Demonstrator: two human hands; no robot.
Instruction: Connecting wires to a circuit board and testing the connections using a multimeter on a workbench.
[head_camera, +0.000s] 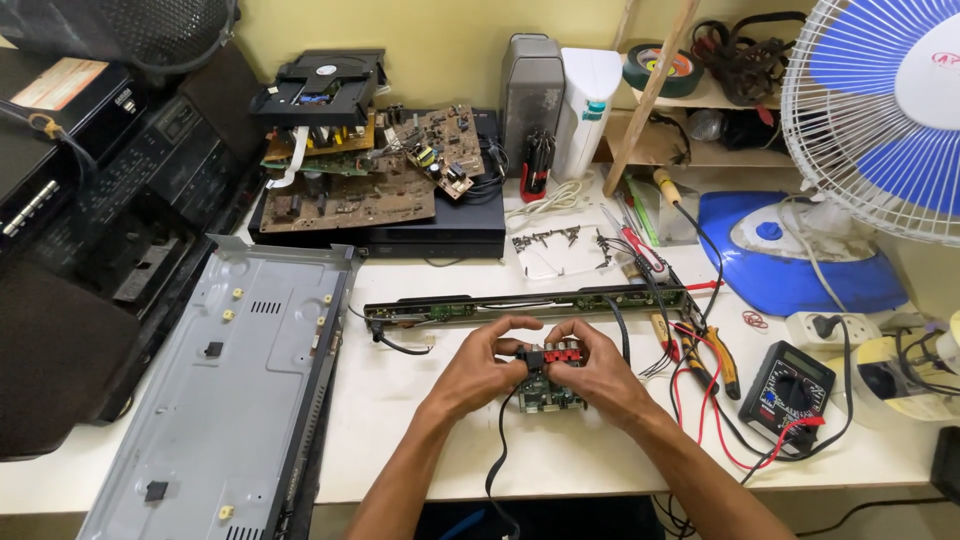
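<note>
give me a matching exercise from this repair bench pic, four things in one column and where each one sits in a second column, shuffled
Things:
1. small circuit board
2. grey metal chassis cover
3. multimeter
4. long narrow board

Places:
A. lying flat on the table's left side
B. on the table's right side, red and black leads running from it
C. held between the left hand and right hand
D. stretched across the table just beyond the hands

Pairs: 1-C, 2-A, 3-B, 4-D

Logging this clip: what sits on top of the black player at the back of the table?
On the black player lies a pile of brown circuit boards, with a black disc drive topmost. The player's lid is mostly covered, so anything beneath the boards is hidden.
</note>
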